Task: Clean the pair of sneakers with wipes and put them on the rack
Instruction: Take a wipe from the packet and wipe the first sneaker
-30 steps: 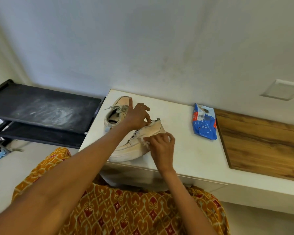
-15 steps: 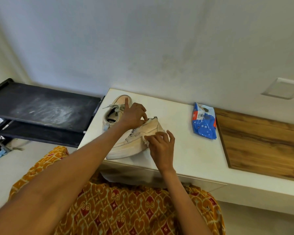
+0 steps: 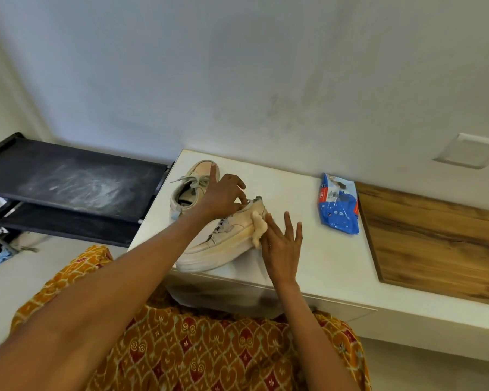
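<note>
White bench (image 3: 308, 266) carries the work. Left hand (image 3: 223, 197) grips the near sneaker (image 3: 223, 244) at its heel; right hand (image 3: 281, 246), fingers straight, presses the wipe (image 3: 258, 231) against its side. Risk: the toe overhangs the bench edge, so hard rubbing may tip it off. Second sneaker (image 3: 191, 190) lies behind, rack (image 3: 74, 182) to the left.

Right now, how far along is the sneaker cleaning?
Nothing looks finished. The left hand grips the near sneaker at its heel while the right hand presses a wipe against its side with straight fingers. The far sneaker waits on the white counter, and the black rack holds no shoes.
</note>
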`<control>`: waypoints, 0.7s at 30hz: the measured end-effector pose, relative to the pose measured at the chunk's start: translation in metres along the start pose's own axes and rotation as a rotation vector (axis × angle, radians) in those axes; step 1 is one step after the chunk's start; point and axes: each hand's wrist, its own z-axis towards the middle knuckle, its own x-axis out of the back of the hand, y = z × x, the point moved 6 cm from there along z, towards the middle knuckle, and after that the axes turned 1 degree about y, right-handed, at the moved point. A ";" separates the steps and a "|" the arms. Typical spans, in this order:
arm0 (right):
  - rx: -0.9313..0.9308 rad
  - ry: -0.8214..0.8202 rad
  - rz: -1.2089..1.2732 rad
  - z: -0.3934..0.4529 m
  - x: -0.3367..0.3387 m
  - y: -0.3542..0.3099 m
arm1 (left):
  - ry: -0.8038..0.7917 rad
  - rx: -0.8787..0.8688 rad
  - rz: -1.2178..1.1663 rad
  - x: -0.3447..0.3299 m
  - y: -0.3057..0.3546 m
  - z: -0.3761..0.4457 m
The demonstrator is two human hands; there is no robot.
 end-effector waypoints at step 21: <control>0.057 0.012 0.401 0.015 0.011 -0.028 | -0.018 0.010 -0.038 0.001 0.000 -0.004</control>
